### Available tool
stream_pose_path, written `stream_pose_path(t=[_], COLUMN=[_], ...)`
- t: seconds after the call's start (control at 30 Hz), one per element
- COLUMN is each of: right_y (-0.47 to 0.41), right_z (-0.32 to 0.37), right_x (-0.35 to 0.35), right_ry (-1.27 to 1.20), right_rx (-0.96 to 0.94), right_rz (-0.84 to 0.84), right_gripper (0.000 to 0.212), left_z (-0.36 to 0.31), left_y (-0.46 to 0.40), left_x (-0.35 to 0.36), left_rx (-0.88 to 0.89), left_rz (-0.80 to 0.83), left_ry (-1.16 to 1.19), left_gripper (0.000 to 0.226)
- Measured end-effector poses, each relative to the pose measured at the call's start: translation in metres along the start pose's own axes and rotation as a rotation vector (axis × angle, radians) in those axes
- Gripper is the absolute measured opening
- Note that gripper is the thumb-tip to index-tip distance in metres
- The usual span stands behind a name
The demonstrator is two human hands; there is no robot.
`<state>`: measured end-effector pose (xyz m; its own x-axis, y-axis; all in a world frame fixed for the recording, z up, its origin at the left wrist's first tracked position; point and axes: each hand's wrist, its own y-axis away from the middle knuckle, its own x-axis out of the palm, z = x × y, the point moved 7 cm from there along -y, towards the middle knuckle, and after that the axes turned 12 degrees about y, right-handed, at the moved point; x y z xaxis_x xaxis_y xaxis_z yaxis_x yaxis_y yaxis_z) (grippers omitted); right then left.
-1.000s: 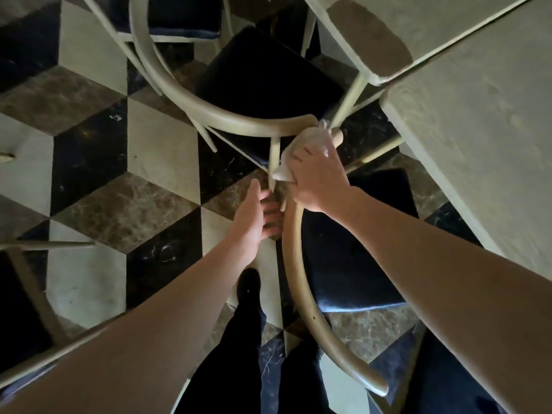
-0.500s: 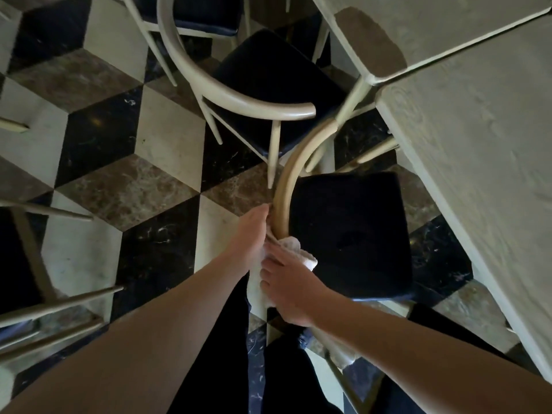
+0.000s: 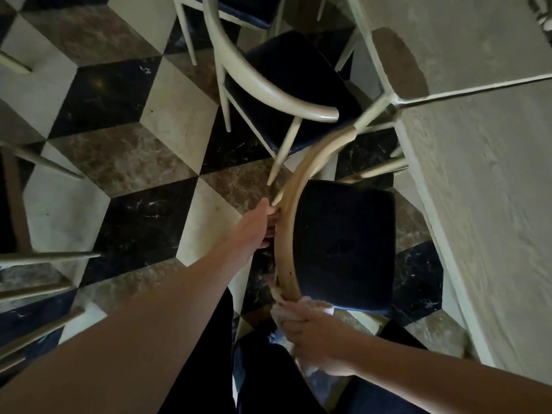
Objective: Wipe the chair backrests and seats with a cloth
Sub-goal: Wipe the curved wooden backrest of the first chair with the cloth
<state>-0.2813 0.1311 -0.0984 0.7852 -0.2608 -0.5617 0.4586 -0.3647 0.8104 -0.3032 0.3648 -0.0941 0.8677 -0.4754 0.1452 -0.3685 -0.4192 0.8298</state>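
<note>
Below me stands a chair with a curved pale wooden backrest and a dark blue seat cushion. My left hand grips the outer side of the backrest about halfway along. My right hand holds a white cloth wrapped around the near end of the same backrest rail. Part of the cloth hangs below my hand.
A second chair with a dark seat stands just beyond, its backrest end close to the one I hold. A pale table runs along the right. More chair legs show at the left over the patterned tile floor.
My right hand has slid the cloth along the backrest from its far end toward me, now at the near end. My left hand kept its grip on the rail.
</note>
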Motion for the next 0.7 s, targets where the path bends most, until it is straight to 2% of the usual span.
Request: stream_pose_path(t=[0.1,0.17,0.23,0.3,0.33,0.4,0.47,0.53,0.6,0.7], right_y=[-0.014,-0.021,-0.022,-0.020,-0.018,-0.012,-0.007,-0.003,0.004,0.014], right_z=[-0.039,-0.084,-0.136,-0.192,-0.221,-0.270,-0.313,-0.346,-0.369,-0.385], right_x=[-0.016,-0.025,-0.031,-0.028,-0.022,-0.001,0.028,0.059,0.088,0.108], right_ry=[-0.066,-0.259,-0.419,-0.489,-0.546,-0.685,-0.766,-0.806,-0.853,-0.876], right_rx=[0.047,0.141,0.247,0.431,0.524,0.704,0.851,0.955,1.041,1.150], right_rz=[-0.190,-0.336,-0.447,-0.514,-0.513,-0.446,-0.344,-0.222,-0.111,-0.036], right_gripper=[0.026,0.035,0.039,0.038,0.037,0.039,0.046,0.049,0.046,0.042], left_z=[-0.004,-0.011,-0.022,-0.038,-0.046,-0.060,-0.063,-0.056,-0.048,-0.042], left_y=[-0.011,-0.025,-0.040,-0.049,-0.053,-0.055,-0.064,-0.073,-0.075,-0.070], left_x=[-0.010,-0.014,-0.019,-0.023,-0.026,-0.029,-0.029,-0.019,-0.002,0.011], left_rx=[-0.041,-0.033,0.028,0.155,0.234,0.358,0.312,0.134,-0.029,-0.093], left_rz=[0.073,0.071,0.001,-0.094,-0.157,-0.283,-0.327,-0.242,-0.109,0.064], left_ry=[-0.085,-0.137,-0.096,-0.021,-0.021,-0.187,-0.230,-0.092,0.015,0.068], left_gripper=[0.060,0.065,0.064,0.050,0.041,0.033,0.034,0.048,0.051,0.050])
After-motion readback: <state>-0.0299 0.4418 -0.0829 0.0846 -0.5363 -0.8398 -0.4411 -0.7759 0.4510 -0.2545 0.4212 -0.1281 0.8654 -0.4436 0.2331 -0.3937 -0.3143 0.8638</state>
